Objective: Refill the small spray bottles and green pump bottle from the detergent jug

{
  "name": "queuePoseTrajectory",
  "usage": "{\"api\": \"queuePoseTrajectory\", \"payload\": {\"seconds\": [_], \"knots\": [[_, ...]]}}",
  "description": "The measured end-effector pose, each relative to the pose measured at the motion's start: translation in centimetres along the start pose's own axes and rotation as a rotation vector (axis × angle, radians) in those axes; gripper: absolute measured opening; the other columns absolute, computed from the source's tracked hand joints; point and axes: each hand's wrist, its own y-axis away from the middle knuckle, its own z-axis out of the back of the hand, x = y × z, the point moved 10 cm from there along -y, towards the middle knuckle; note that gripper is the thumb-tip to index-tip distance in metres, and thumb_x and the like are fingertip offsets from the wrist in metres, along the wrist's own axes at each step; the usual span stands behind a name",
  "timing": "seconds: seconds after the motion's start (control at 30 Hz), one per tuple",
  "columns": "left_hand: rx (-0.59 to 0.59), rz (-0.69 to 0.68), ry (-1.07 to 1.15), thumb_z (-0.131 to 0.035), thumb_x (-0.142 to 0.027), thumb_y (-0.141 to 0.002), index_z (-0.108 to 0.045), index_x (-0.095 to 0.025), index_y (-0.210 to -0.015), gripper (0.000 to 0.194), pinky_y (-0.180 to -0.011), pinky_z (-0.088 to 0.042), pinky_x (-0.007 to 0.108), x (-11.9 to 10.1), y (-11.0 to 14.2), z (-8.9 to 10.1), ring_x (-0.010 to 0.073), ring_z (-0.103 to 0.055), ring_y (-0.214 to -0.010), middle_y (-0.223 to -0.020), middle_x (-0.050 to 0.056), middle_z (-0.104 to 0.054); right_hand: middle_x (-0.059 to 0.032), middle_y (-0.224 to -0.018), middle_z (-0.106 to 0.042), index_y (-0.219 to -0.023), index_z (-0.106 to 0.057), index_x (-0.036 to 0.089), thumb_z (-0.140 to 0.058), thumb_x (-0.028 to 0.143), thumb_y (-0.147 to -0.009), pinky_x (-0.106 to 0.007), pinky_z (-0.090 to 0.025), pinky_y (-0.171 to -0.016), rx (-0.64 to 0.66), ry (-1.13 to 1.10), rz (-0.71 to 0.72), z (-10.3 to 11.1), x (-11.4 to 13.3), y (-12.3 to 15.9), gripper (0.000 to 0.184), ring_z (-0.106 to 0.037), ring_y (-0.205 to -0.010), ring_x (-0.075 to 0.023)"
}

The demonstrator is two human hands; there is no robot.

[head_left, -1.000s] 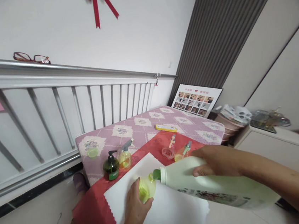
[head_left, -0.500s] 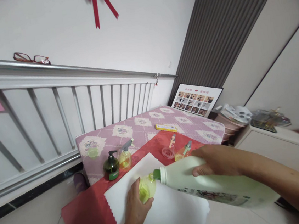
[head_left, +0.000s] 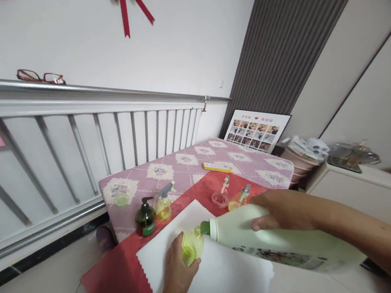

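Observation:
My left hand (head_left: 180,264) is closed around a small translucent bottle (head_left: 194,247) with yellow-green liquid in it, above a white sheet (head_left: 226,274). My right hand (head_left: 275,212) grips a large pale green detergent jug (head_left: 246,234), tipped on its side. The jug's green spout (head_left: 205,228) meets the mouth of the small bottle. Whether liquid is flowing between them is too small to make out. A dark green pump bottle (head_left: 145,219) and a clear spray bottle (head_left: 164,205) with a grey trigger head stand just beyond my left hand.
A red cloth (head_left: 114,276) lies under the sheet, over a pink patterned tablecloth (head_left: 179,160). Beyond my right hand are a clear round dish (head_left: 219,200) and a grey-green sprayer head (head_left: 245,191). A yellow-edged box (head_left: 217,167) and a pale green cap (head_left: 121,199) lie farther back.
Both hands, the jug and the small bottle hold almost the same position. The view has shifted very slightly.

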Motion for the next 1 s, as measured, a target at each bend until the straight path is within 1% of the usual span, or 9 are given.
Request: {"api": "queuePoseTrajectory", "payload": {"seconds": [0.1,0.27,0.47,0.6,0.77,0.9,1.0], "knots": [[0.002,0.003,-0.004,-0.063,-0.033,-0.071,-0.040,-0.015,-0.148,0.082,-0.122,-0.038,0.040,0.00,-0.04,-0.03,0.0279,-0.048,-0.142,-0.155,0.013,-0.052,-0.0117,-0.103,-0.076,-0.091,-0.066,0.023,-0.062,0.056,-0.080,-0.036,-0.044,-0.070,0.009,0.001,-0.009,-0.19,-0.17,-0.06,0.035,-0.069,-0.091,-0.0329],[0.005,0.013,-0.022,-0.063,-0.035,-0.071,-0.039,-0.018,-0.148,0.082,-0.121,-0.038,0.038,0.09,-0.02,0.00,0.0265,-0.048,-0.142,-0.154,0.011,-0.052,-0.0129,-0.104,-0.075,-0.091,-0.065,0.023,-0.061,0.056,-0.081,-0.037,-0.044,-0.072,0.014,0.008,-0.015,-0.15,-0.13,-0.10,0.035,-0.069,-0.092,-0.0337],[0.010,0.013,-0.009,-0.063,-0.032,-0.072,-0.039,-0.015,-0.148,0.082,-0.123,-0.037,0.040,-0.26,0.02,0.15,0.0271,-0.047,-0.143,-0.155,0.013,-0.051,-0.0126,-0.105,-0.076,-0.091,-0.066,0.023,-0.061,0.054,-0.081,-0.037,-0.046,-0.072,0.017,-0.010,-0.013,0.03,0.08,0.16,0.033,-0.070,-0.092,-0.0334],[0.014,0.018,-0.011,-0.064,-0.031,-0.071,-0.040,-0.015,-0.148,0.082,-0.122,-0.037,0.039,-0.27,0.08,0.13,0.0276,-0.048,-0.142,-0.155,0.013,-0.051,-0.0124,-0.103,-0.075,-0.091,-0.066,0.023,-0.062,0.057,-0.080,-0.038,-0.046,-0.072,0.018,-0.012,-0.007,-0.09,0.02,0.08,0.036,-0.070,-0.091,-0.0333],[0.010,0.008,-0.019,-0.063,-0.030,-0.073,-0.039,-0.017,-0.148,0.080,-0.122,-0.037,0.038,-0.30,0.13,0.14,0.0256,-0.048,-0.143,-0.155,0.011,-0.052,-0.0143,-0.105,-0.075,-0.094,-0.068,0.021,-0.062,0.056,-0.081,-0.038,-0.046,-0.072,0.014,-0.004,-0.006,0.08,0.10,0.15,0.038,-0.070,-0.092,-0.0345],[0.007,-0.001,-0.013,-0.064,-0.030,-0.073,-0.040,-0.015,-0.148,0.080,-0.122,-0.038,0.041,-0.41,0.15,0.28,0.0274,-0.048,-0.142,-0.154,0.013,-0.052,-0.0141,-0.103,-0.076,-0.093,-0.068,0.021,-0.062,0.053,-0.081,-0.038,-0.045,-0.072,0.015,-0.011,-0.001,0.14,0.35,0.29,0.035,-0.070,-0.092,-0.0341],[0.004,-0.001,-0.013,-0.065,-0.029,-0.073,-0.041,-0.015,-0.147,0.080,-0.121,-0.040,0.041,-0.39,0.15,0.36,0.0283,-0.049,-0.142,-0.154,0.013,-0.053,-0.0143,-0.103,-0.075,-0.093,-0.068,0.021,-0.062,0.054,-0.082,-0.038,-0.045,-0.072,-0.002,0.003,-0.005,0.11,0.14,0.19,0.036,-0.070,-0.091,-0.0343]]}}
